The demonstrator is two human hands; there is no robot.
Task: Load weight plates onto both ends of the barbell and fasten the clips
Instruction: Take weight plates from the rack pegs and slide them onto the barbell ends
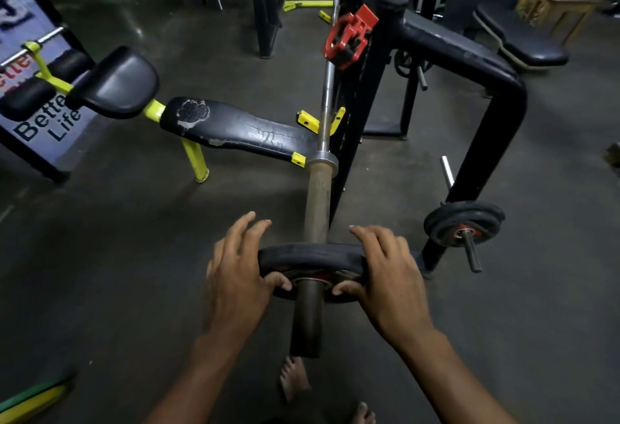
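From my remote seat, the head view looks down the barbell (324, 88), which runs from the near centre away toward the far rack (362, 94). A black plate (310, 254) sits threaded on the near sleeve (317, 202), partway along it, with the sleeve's end sticking out toward me and bare sleeve between the plate and the collar. The left hand (235, 276) grasps the plate's left rim, thumb pressed on the near face by the hub and fingers spread over the far edge. The right hand (385, 276) grips the right rim the same way, thumb on the near face, fingers curled over the top. A red clip (350, 36) hangs at the bar farther along, beside the rack's black upright; I cannot tell whether it is clamped on the shaft or on the rack. The bar rests in yellow hooks (337, 118) at the head of a worn black bench (235, 128) stretching to the left. At right, more plates (464, 222) sit on a storage peg (471, 254) on the black frame, with a bare peg (447, 172) above them. Two bare feet (295, 378) show on the dark floor (117, 239) below the sleeve end.
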